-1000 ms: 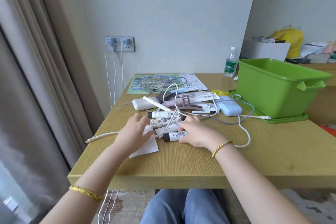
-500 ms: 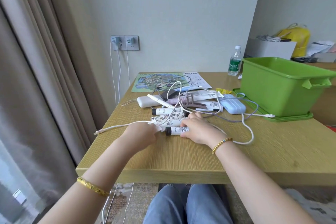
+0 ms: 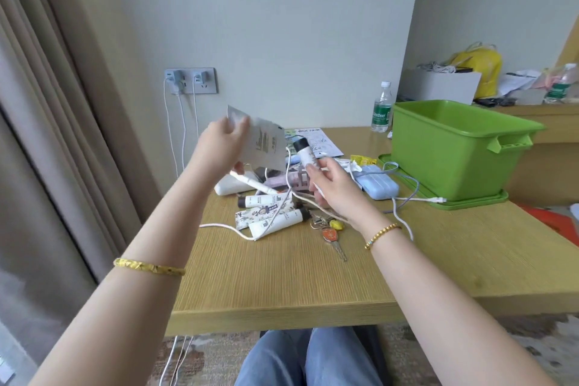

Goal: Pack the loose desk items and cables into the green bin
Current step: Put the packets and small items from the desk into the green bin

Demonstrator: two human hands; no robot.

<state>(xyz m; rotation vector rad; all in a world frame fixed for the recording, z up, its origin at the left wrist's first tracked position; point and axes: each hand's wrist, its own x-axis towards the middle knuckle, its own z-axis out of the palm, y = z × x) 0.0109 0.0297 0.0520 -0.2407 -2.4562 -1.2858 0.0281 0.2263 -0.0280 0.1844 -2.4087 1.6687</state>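
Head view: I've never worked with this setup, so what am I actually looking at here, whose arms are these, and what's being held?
There is no robot: a person wears a camera on the head, looking forward and down, so both arms enter from the bottom of the single head view. The left hand holds up a silvery sachet. The right hand grips a small white tube with a black cap, lifted above the pile. On the wooden desk lie more white tubes, a white power bank, a pale blue case, tangled white cables and keys. The green bin stands at the right on its green lid; what can be seen of its inside looks empty. A water bottle stands behind it.
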